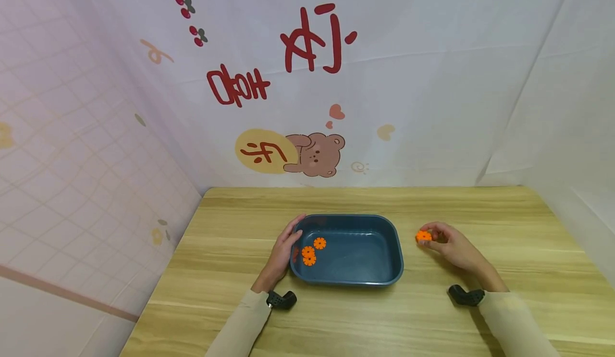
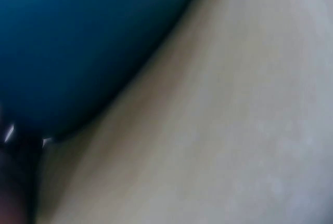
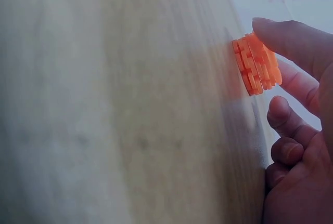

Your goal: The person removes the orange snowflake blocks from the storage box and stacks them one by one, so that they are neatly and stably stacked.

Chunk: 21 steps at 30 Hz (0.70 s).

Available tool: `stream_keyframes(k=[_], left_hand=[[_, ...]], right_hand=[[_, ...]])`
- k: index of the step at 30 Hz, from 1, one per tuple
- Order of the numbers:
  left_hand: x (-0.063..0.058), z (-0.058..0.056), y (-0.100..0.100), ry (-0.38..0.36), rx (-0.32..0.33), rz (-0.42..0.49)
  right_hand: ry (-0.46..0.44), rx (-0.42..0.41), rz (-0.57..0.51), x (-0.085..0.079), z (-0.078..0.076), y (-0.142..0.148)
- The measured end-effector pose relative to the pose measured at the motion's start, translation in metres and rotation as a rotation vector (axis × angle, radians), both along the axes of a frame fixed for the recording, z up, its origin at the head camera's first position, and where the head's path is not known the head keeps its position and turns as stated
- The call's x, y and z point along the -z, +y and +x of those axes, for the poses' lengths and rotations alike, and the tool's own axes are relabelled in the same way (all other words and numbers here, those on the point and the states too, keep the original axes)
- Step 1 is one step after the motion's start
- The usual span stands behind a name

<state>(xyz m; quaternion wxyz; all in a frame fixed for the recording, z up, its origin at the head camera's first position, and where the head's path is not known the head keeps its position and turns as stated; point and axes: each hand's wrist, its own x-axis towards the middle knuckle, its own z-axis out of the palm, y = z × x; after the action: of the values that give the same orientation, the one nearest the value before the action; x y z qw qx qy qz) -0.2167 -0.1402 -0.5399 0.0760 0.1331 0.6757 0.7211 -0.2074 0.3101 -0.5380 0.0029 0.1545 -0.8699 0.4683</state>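
My left hand (image 1: pixel 283 247) holds the left edge of a dark blue rectangular basin (image 1: pixel 353 279), thumb over the rim and fingers along the outer wall. Three orange notched plastic discs (image 1: pixel 320 243) lie at the left of the basin's floor, two of them overlapping. Right of the basin, my right hand (image 1: pixel 454 247) pinches a short stack of orange notched discs (image 3: pixel 256 64) between thumb and fingers, close over the table. In the right wrist view the stacked layers show edge-on, and the other fingers are curled. The blurred left wrist view shows the basin's outer wall (image 2: pixel 78 42).
The basin stands on a wood-grain table (image 1: pixel 346 319). White printed cloth (image 1: pixel 423 90) hangs behind the table's back edge, and a grid-patterned cloth (image 1: pixel 86 149) hangs at the left. Each wrist carries a black strapped device (image 1: pixel 282 299).
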Motion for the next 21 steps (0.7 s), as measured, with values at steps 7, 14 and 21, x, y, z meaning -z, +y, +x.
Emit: stream_keyframes(k=[7,14,21], left_hand=[[-0.0011,0.0006,0.0001,-0.009,-0.002,0.004],[-0.0016,0.0011,-0.0010,0.003,-0.016,-0.004],[0.0002,0.0002,-0.0007,0.006,-0.007,-0.003]], right_hand=[[0.004,0.002,0.005,-0.0002,-0.0005,-0.0002],[0.012,0.015,0.062,0.0019,-0.0016,-0.0005],[-0.039,0.028,0.050,-0.0077,0.0021,-0.0003]])
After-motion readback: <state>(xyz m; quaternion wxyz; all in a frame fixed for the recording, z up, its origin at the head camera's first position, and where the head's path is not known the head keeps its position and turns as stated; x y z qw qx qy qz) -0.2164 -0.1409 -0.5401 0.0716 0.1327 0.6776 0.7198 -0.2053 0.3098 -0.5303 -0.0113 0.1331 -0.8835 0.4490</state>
